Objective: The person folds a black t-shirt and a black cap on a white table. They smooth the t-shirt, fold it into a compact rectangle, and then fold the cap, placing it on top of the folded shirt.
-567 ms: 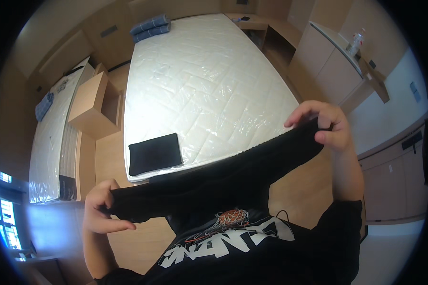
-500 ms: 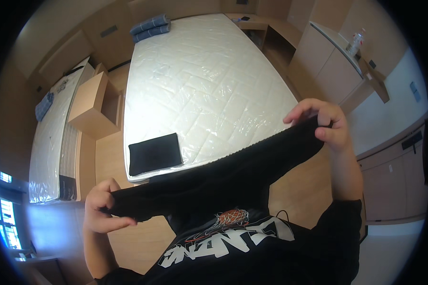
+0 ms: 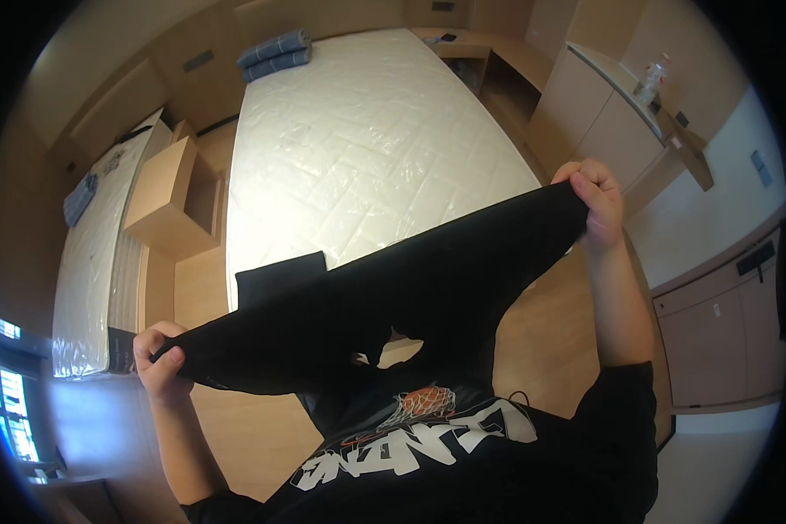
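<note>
Spread wider than before, left hand [image 3: 157, 361] and right hand [image 3: 597, 204] clench their fingers [image 3: 175, 356] on black cloth [image 3: 463, 266], stretched between them from eight to two o'clock.

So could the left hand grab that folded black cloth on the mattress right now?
Probably not without letting go: the left hand grips one end of the outspread black garment, which hides part of the folded cloth.
</note>
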Demonstrator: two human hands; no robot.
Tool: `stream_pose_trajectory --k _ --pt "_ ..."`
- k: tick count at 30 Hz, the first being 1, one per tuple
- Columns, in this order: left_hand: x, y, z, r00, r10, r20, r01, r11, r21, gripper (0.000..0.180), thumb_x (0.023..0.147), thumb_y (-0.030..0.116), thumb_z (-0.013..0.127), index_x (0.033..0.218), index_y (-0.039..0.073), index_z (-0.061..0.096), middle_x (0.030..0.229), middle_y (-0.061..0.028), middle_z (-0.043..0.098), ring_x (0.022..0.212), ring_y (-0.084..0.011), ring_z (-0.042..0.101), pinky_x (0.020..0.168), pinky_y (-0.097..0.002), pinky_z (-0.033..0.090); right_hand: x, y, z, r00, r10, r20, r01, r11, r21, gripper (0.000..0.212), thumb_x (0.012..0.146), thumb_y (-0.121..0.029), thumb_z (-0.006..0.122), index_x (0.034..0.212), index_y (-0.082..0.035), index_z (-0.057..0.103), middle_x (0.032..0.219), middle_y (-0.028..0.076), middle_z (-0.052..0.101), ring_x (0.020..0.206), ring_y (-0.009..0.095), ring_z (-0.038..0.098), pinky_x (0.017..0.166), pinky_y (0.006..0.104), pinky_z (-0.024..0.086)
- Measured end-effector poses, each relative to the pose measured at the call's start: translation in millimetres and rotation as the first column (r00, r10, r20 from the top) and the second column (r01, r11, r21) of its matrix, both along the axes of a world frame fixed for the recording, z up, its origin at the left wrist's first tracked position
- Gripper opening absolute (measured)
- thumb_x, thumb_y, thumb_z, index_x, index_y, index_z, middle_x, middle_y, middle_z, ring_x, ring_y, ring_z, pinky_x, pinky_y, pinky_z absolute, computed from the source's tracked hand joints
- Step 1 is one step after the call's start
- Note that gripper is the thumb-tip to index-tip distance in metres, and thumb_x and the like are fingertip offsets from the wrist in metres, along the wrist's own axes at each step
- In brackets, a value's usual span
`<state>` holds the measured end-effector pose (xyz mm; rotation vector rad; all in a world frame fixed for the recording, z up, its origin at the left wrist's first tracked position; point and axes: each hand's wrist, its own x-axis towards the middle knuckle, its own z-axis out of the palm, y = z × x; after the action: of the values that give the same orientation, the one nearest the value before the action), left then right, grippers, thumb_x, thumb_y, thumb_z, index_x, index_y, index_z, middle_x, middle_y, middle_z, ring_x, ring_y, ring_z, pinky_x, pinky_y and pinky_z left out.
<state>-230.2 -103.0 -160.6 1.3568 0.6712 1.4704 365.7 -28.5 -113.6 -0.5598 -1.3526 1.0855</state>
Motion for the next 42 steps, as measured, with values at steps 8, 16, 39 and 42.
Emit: stream_pose_trajectory --k 8,16,39,42 --pt "16 6 1 0.999 0.028 0.017 -0.026 0.994 -0.110 0.038 0.078 -0.002 0.069 0.064 0.009 0.035 0.085 -0.0182 0.065 0.068 -0.0201 0.059 0.060 -0.0312 0.049 3 11 -5 0.998 -0.033 0.061 0.040 0.993 -0.110 0.023 0.094 -0.006 0.063 0.074 -0.008 0.051 0.091 0.010 0.067 0.077 0.013 0.060 0.069 0.0264 0.051" --pt "43 12 -8 0.998 -0.059 -0.025 0.056 0.994 -0.098 0.037 0.077 -0.008 0.067 0.066 0.008 0.036 0.083 -0.0199 0.065 0.065 -0.0185 0.058 0.058 -0.0288 0.048 -22 15 -10 0.933 -0.028 0.359 0.058 0.996 -0.073 0.012 0.090 -0.006 0.070 0.081 -0.005 0.062 0.082 0.002 0.066 0.075 0.007 0.059 0.069 0.0234 0.047" --pt "181 31 -32 0.878 0.415 0.238 -0.304 0.868 -0.392 0.027 0.087 -0.008 0.063 0.104 0.006 0.047 0.099 -0.0093 0.060 0.088 -0.0155 0.061 0.079 -0.0279 0.052 -163 -3 -57 0.902 -0.399 0.166 0.408 0.913 -0.021 0.016 0.088 -0.006 0.073 0.078 -0.004 0.061 0.079 0.004 0.067 0.070 0.007 0.058 0.064 0.0234 0.048" --pt "233 16 -35 0.860 0.331 0.388 -0.194 0.916 -0.351 0.027 0.088 -0.006 0.063 0.107 0.004 0.048 0.103 -0.0085 0.059 0.095 -0.0138 0.059 0.086 -0.0268 0.049 -209 -21 -84 0.877 -0.395 0.274 0.353 0.916 0.191 0.018 0.083 -0.007 0.078 0.084 -0.001 0.061 0.087 0.012 0.070 0.078 0.014 0.065 0.072 0.0276 0.052"
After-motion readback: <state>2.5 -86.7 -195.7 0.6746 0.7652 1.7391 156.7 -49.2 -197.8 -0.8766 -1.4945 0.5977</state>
